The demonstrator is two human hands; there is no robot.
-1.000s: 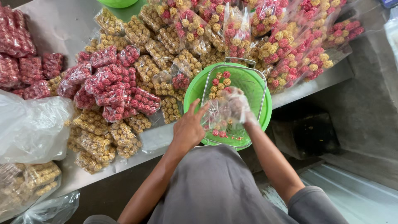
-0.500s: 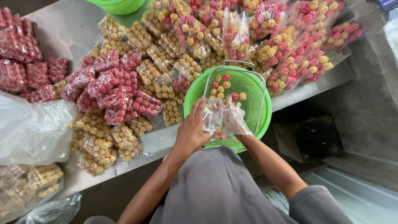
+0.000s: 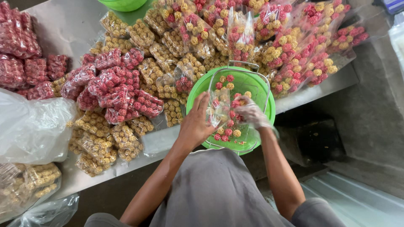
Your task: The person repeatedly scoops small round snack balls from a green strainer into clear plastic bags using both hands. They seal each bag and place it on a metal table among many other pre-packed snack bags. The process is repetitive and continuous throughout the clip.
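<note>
Since a moment ago both my hands have drawn in over the near half of the green basin [image 3: 198,90]. My left hand [image 3: 197,124] pinches the mouth of a small clear bag [image 3: 219,110], fingers clamped on its plastic. My gloved right hand [image 3: 251,112] has its fingers bunched together at the bag's opening, over the red and yellow balls [image 3: 229,132] lying in the basin's wire basket [image 3: 252,67]. Packed bags [image 3: 126,90] are heaped left of the basin and beyond it.

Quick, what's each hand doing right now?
Left hand: closed on the clear bag.
Right hand: gloved, in the green basin; grip cannot be told.
</note>
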